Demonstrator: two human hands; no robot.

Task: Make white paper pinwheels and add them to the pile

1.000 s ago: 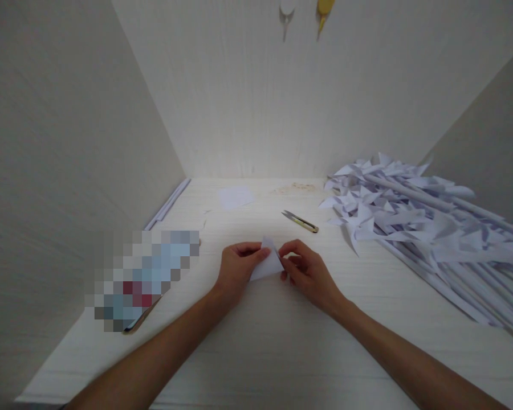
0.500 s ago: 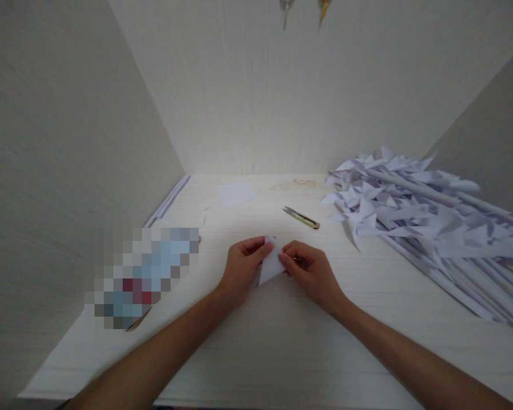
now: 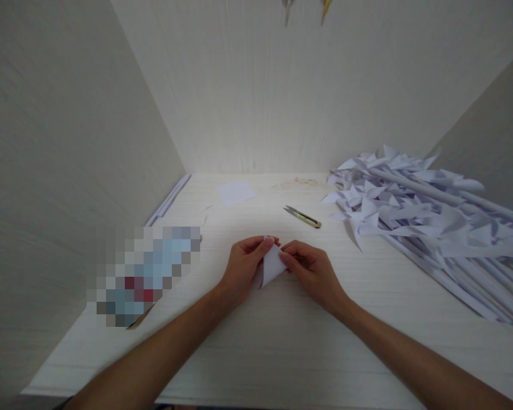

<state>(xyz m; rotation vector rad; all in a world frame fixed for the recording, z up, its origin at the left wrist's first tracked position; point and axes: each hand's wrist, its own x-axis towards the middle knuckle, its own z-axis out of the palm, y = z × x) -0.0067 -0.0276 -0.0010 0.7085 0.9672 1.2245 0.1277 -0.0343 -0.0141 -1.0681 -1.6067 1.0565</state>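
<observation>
I observe the left hand [image 3: 244, 267] and right hand [image 3: 311, 269] both pinching the paper [image 3: 272, 267] midway between front and back edges of the tabletop [image 3: 248, 353], folding apparently in hand, the next move calling, I judge, for careful alignment.

Folded white paper [image 3: 273, 266] sits between left hand [image 3: 242, 269] and right hand [image 3: 310, 272]. Behind lie slim yellowish metal snips [image 3: 303, 217] and, farther left, a flat white paper rectangle [image 3: 237, 192]; pointed white paper pinwheels [image 3: 436, 220] lie right.

Head cam, facing fwd & down, table [image 3: 256, 353] near, back wall [image 3: 239, 91] beyond, prob. wide-angle, corners dim
</observation>
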